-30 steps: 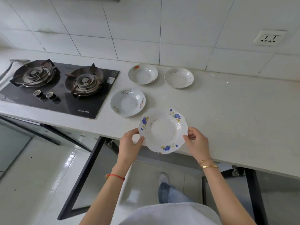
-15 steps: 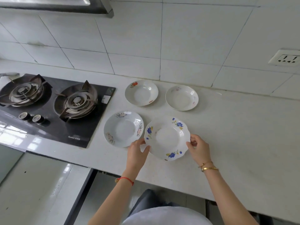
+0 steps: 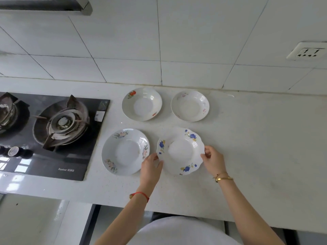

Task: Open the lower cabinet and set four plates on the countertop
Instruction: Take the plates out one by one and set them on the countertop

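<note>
A scalloped white plate with blue flowers sits on the white countertop. My left hand holds its left rim and my right hand pinches its right rim. Beside it on the left lies a plate with pale pink flowers. Behind stand a plate with a red flower and a plate with faint pink marks. The open lower cabinet door edge shows below the counter.
A black gas hob with two burners fills the counter's left side. The tiled wall runs behind, with a socket at the right. A range hood edge hangs top left.
Both hands carried the blue-flowered plate from over the counter's front edge forward and down onto the countertop, to the right of the pale pink plate. The view has moved closer in.
</note>
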